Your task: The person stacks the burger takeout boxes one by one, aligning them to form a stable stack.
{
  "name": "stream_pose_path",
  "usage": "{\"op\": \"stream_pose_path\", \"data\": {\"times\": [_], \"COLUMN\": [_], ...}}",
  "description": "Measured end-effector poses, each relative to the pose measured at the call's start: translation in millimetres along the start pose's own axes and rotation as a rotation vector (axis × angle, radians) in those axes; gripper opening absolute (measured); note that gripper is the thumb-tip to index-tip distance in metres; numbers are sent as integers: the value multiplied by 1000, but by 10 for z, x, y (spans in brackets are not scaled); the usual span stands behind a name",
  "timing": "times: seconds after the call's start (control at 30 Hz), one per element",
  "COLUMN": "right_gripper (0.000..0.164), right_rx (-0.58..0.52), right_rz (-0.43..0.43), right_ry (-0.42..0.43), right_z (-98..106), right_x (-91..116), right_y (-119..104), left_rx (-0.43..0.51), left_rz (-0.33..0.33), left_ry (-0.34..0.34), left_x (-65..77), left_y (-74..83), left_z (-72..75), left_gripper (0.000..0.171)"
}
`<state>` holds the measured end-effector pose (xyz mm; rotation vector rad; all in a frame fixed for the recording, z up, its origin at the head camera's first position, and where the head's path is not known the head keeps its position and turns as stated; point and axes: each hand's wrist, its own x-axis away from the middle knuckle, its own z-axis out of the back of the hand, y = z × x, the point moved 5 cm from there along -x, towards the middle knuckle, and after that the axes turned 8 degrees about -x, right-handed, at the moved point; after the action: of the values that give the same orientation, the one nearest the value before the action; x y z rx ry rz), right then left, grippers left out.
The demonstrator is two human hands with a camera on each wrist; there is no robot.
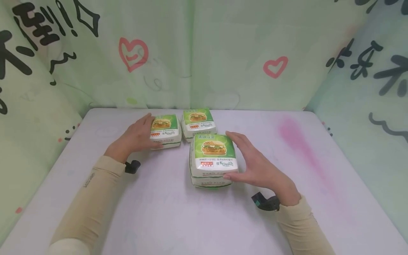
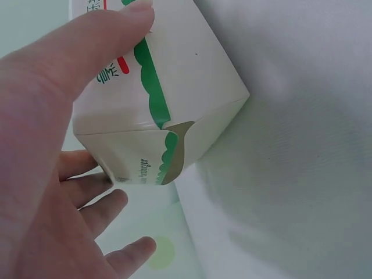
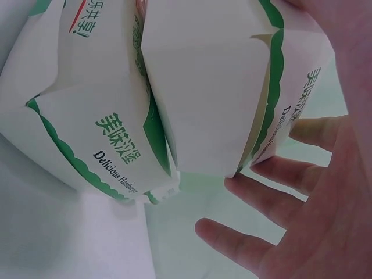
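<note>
My left hand (image 1: 135, 136) grips a green and white burger box (image 1: 165, 129), thumb on its front face and fingers toward the back. The left wrist view shows the same box (image 2: 157, 87) with its side flap slightly parted. My right hand (image 1: 258, 164) holds another burger box (image 1: 215, 148) between thumb and fingers at its right side. This held box (image 3: 203, 87) sits over a lower burger box (image 3: 99, 145), which is mostly covered in the head view. The outer fingers of both hands are spread.
One more burger box (image 1: 199, 122) stands at the back, close to the right of the left-hand box. The white table (image 1: 153, 212) bears a pink stain at the right. Pale green curtains (image 1: 223, 53) with drawn hearts and lettering enclose the back and sides.
</note>
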<state>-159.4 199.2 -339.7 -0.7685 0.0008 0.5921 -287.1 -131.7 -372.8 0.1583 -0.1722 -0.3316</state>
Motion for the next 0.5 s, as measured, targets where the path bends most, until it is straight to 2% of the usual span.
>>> {"op": "stream_pose_path", "data": {"times": [0.5], "right_gripper": [109], "right_rx": [-5], "right_rz": [-12], "right_ry": [1], "right_z": [-15], "right_x": [2], "right_y": [12], "left_rx": [-11], "left_rz": [-46], "left_ry": [14], "left_x": [6], "left_y": [-19], "left_z": [-74], "left_gripper": [114]}}
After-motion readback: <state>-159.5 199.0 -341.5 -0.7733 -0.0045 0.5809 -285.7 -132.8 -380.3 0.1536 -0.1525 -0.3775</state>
